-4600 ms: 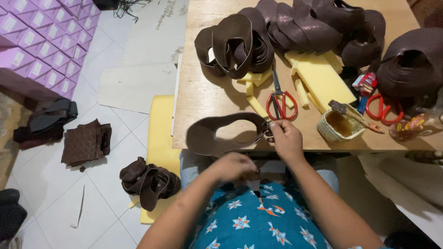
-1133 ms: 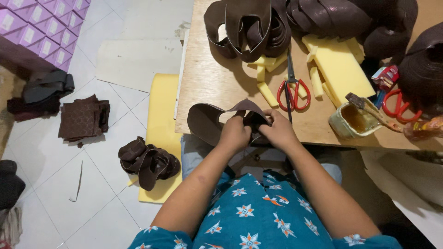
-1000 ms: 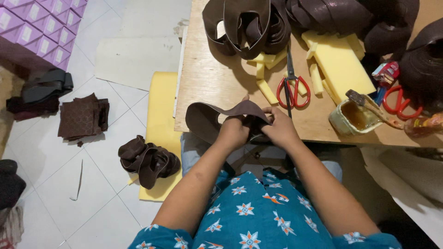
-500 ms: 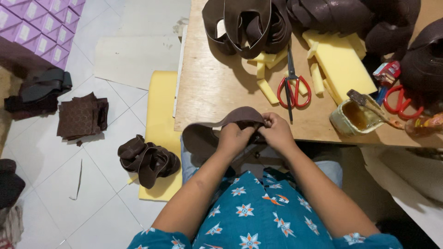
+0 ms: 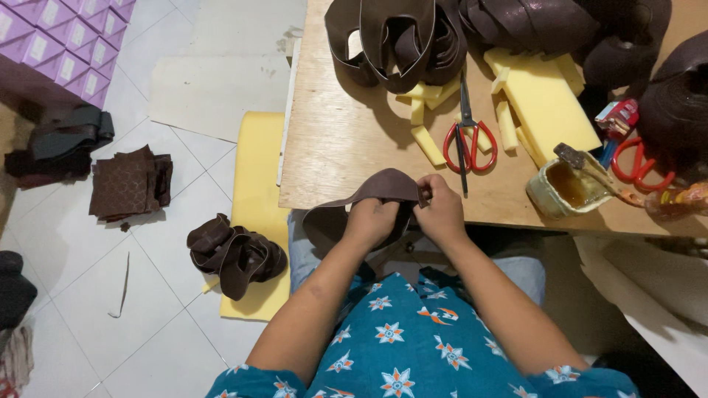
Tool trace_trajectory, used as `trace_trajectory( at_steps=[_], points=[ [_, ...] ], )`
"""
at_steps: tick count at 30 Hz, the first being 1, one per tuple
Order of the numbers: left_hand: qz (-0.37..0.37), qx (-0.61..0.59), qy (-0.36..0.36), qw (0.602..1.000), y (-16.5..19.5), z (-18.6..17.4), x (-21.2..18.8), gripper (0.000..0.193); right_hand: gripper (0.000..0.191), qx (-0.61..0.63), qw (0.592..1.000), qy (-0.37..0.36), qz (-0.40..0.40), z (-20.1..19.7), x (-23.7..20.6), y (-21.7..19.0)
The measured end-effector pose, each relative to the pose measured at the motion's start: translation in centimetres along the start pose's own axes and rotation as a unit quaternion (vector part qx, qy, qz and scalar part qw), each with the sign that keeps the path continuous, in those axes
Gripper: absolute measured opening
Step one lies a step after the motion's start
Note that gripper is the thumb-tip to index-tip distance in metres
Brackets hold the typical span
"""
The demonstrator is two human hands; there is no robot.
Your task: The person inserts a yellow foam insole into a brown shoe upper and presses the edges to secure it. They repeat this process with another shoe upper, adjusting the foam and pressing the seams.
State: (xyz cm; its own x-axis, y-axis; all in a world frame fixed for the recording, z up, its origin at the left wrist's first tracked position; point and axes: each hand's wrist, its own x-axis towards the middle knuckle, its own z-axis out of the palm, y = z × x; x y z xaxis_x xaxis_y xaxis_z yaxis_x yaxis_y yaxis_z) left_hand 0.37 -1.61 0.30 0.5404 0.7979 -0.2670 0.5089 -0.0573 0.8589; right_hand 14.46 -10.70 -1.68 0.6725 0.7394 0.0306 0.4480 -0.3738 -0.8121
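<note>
Fingers [image 5: 426,193] of both hands are closing tight on a folded brown leather piece [image 5: 383,186] at the desk [image 5: 346,147] near edge: left hand [image 5: 372,221] gripping below, right hand [image 5: 441,214] pinching its fold. Red scissors [image 5: 467,136] are lying at 12 o'clock, glue pot [image 5: 564,188] at 3 o'clock.

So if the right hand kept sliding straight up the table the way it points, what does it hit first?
Probably the red-handled scissors. The right hand pinches the brown leather piece at the table edge, and the scissors lie just beyond it, though depth is hard to judge.
</note>
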Motion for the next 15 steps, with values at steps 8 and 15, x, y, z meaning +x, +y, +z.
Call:
trace_trajectory(
  at_steps=[8,15],
  points=[
    [-0.042,0.039,-0.02,0.998,-1.6,1.3,0.5,0.053,0.037,-0.034,0.996,-0.084,-0.011,0.0,1.5,0.8],
    [-0.015,0.034,0.003,0.999,-2.3,2.3,0.5,0.047,0.037,0.021,0.998,-0.047,0.02,-0.3,0.8,0.2]
  ],
)
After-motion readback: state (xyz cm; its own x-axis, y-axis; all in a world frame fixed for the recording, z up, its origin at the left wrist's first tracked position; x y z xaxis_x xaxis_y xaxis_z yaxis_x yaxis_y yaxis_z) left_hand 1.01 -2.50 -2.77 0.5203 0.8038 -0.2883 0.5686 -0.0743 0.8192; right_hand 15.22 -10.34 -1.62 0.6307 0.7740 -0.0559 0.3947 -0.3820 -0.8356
